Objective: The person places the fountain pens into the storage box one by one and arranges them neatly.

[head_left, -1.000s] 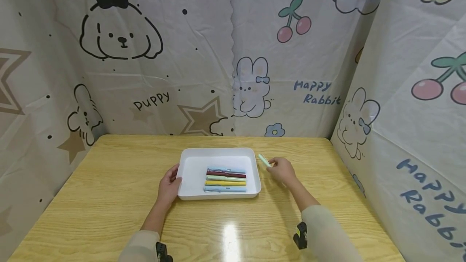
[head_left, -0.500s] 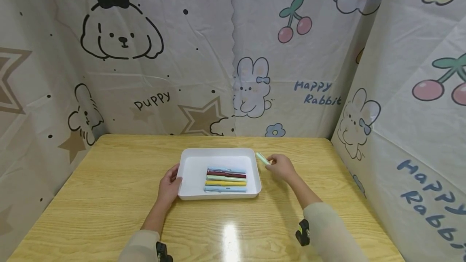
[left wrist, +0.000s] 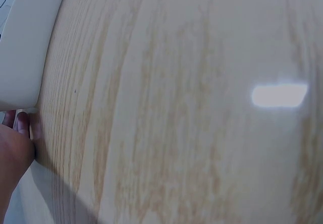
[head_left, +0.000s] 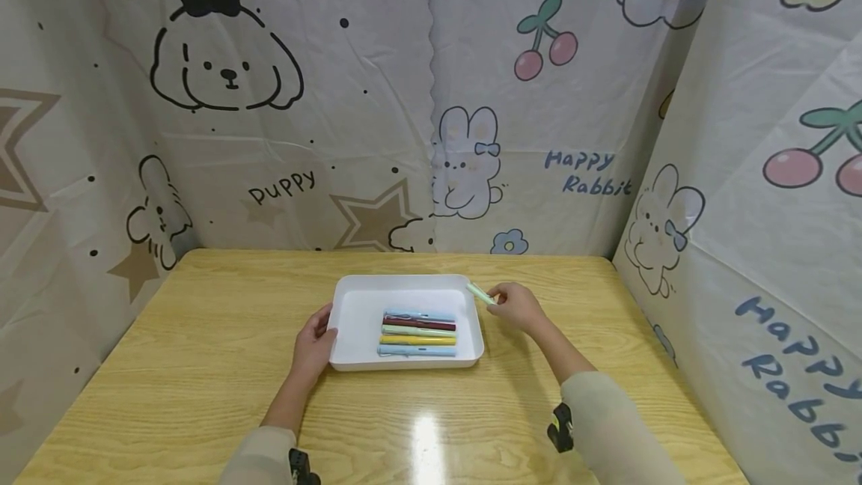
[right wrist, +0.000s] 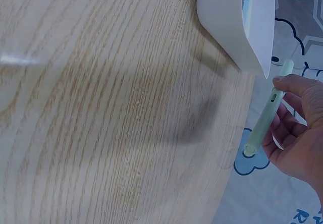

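A white tray (head_left: 357, 320) stands on the table with several pens in a row inside: light blue (head_left: 419, 315), dark red, pale green, yellow (head_left: 417, 340) and light blue (head_left: 417, 351). My left hand (head_left: 313, 343) grips the tray's left side, its thumb at the rim; in the left wrist view the tray wall (left wrist: 22, 47) partly hides its fingers. My right hand (head_left: 518, 307) pinches a pale green pen (head_left: 481, 293) between thumb and fingers at the tray's right rim. In the right wrist view this pen (right wrist: 267, 115) is held off the table, tilted.
The wooden table (head_left: 215, 350) extends around the tray on all sides. Patterned curtains (head_left: 377, 96) hang behind the table and along both sides. A black device (head_left: 560, 427) is worn at each sleeve.
My right hand has moved slightly left with the pale green pen, whose tip now reaches the tray's right rim. The left hand and the tray stay in place.
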`<state>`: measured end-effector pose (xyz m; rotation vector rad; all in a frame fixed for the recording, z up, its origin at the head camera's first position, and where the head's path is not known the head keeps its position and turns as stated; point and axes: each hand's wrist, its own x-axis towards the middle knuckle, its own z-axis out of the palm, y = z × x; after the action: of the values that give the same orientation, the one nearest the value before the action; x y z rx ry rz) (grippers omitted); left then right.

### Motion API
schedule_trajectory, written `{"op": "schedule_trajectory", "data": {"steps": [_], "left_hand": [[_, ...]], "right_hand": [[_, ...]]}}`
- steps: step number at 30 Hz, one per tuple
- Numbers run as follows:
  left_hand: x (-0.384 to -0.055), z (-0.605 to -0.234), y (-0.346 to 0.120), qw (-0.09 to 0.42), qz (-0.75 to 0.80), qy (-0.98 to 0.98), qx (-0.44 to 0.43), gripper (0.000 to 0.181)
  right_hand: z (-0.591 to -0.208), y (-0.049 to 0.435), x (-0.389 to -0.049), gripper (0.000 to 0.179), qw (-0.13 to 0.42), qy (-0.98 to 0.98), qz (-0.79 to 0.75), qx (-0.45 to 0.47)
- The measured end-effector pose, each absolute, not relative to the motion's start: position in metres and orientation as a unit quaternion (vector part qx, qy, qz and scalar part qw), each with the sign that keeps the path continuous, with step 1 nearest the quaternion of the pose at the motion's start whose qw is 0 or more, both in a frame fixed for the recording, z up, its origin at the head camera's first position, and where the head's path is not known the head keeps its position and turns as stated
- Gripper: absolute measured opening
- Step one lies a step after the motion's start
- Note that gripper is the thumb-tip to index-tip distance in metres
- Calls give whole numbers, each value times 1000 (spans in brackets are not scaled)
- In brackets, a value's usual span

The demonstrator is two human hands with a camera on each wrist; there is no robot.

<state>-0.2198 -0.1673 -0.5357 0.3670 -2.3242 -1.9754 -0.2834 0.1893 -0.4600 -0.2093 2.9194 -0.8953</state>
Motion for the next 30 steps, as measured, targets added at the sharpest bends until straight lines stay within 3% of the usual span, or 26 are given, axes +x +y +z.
{"op": "schedule_trajectory", "data": {"steps": [30], "left_hand": [[-221,-539,-169,33,-643,-756,117,47]], "right_hand": [[-440,170,-290,27,57,952,-281,-111]]}}
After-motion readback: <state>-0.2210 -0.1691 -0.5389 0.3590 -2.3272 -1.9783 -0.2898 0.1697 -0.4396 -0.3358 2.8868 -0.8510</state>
